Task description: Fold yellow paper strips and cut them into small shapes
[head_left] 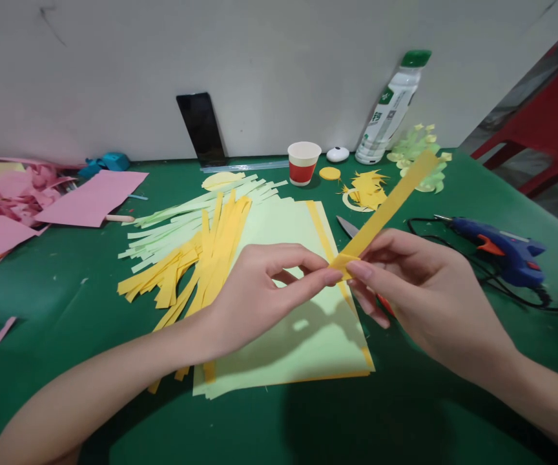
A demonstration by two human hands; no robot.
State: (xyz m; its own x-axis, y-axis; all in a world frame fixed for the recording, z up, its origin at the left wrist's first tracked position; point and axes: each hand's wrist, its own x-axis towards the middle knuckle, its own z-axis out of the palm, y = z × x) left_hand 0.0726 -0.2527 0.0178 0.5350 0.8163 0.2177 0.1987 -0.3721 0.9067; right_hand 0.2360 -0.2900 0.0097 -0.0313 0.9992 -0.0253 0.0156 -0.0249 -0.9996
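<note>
Between my two hands is a yellow paper strip point(390, 206), its long free end slanting up to the right. My left hand point(274, 284) pinches the lower end with thumb and forefinger. My right hand point(419, 290) grips the strip just beside it, thumb on top, where the paper looks folded over. Below lies a stack of pale green paper sheets point(279, 349) with yellow edges showing. Yellow strips point(225, 239) and pale green strips point(177, 226) are heaped to the left. Scissors point(347, 227) lie partly hidden under my right hand.
At the back stand a phone point(201, 129), a paper cup point(304, 165) and a leaning bottle point(390, 110). Yellow cut pieces point(369, 188) and a green paper flower point(419, 155) lie behind my right hand. A glue gun point(502, 245) with its cord is rightward; pink paper point(95, 197) is leftward.
</note>
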